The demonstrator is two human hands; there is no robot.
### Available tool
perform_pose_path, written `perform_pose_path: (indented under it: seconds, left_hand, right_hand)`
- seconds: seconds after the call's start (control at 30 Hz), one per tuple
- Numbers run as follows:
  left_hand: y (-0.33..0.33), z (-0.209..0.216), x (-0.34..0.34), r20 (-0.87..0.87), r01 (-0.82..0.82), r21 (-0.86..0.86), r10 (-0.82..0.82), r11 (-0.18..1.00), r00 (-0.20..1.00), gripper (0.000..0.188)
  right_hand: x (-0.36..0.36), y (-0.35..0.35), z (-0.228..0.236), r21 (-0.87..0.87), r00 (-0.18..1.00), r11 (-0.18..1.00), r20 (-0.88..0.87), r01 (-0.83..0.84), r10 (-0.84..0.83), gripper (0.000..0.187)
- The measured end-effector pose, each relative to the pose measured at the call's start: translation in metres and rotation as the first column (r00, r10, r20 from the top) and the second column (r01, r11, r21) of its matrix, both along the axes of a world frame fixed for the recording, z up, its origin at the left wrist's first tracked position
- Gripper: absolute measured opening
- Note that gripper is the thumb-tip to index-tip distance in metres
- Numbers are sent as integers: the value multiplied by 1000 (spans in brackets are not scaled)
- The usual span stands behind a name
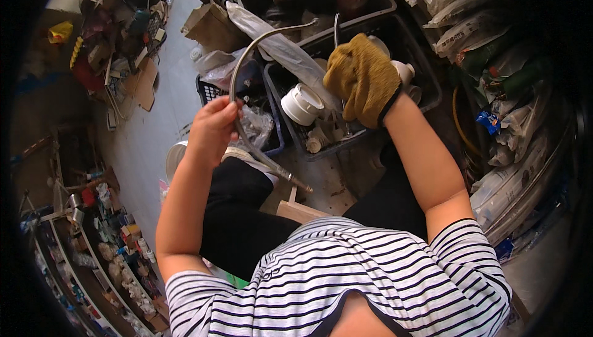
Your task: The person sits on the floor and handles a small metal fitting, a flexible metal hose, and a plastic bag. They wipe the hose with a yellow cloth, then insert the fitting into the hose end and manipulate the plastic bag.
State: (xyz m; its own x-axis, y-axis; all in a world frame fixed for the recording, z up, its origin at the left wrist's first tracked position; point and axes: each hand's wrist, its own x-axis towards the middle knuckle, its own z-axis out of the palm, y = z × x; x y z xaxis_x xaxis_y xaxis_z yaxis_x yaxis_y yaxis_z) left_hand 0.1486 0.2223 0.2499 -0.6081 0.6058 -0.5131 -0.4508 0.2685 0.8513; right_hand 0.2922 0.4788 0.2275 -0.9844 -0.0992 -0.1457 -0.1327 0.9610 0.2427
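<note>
Left hand: bare, fingers and thumb pinched snugly round the middle of a flexible hose (pixel 234 78), and that's the left hand (pixel 214 124) out front over the floor.
Hose: grey, looking like braided metal, bowing in a big smooth arc; one end curves up toward the crates, the other slants down to a slim metal tip near the knees.
Right hand: here's the right hand (pixel 365 83) in a thick mustard glove with a fuzzy nap and dark cuff, fingers curled over the black crate (pixel 353 145).
Shiny tube: a slim metal tube (pixel 336 27) pokes up just beyond the glove; whether the fingers grip it, one cannot tell.
Crate load: a ribbed white plastic cylinder (pixel 301 104) sits near the glove, a long roll in crinkled clear film (pixel 278 53) lying slantwise beside it.
Floor: smooth grey tiles (pixel 179 37), a pale wooden piece (pixel 301 212) between the legs.
Room: curved by the lens, packed shelves (pixel 92 257) lower left, crumpled plastic bags (pixel 463 25) heaped right.
Hard to see: the crate's depths lie in shadow, the glove covers some contents, and black corners crop the edges.
</note>
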Motion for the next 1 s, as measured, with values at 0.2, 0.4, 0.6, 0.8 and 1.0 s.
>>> perform_pose_path:
  seconds: [0.2, 0.4, 0.6, 0.8, 1.0]
  left_hand:
    - [-34, 14, 19, -66, -12, 79, 17, 997, 998, 15]
    - [-41, 9, 32, -68, 58, 178, -47, 982, 997, 17]
    - [-36, 7, 44, -238, 189, 30, -177, 981, 955, 15]
    - [-18, -1, 58, -778, 335, -467, -561, 818, 284, 24]
    - [-14, -4, 62, -771, 358, -525, -610, 772, 184, 23]
  right_hand:
    - [-5, -26, -8, -341, 969, 928, -238, -148, 66, 19]
    - [-10, -41, -30, -760, 931, 605, -355, -238, -80, 34]
    - [-25, -49, -20, -558, 732, 684, -679, -471, -50, 23]
    - [-8, -43, 1, -600, 850, 746, -520, -291, -87, 16]
    - [-11, -46, -8, -866, 771, 243, -501, -438, -394, 7]
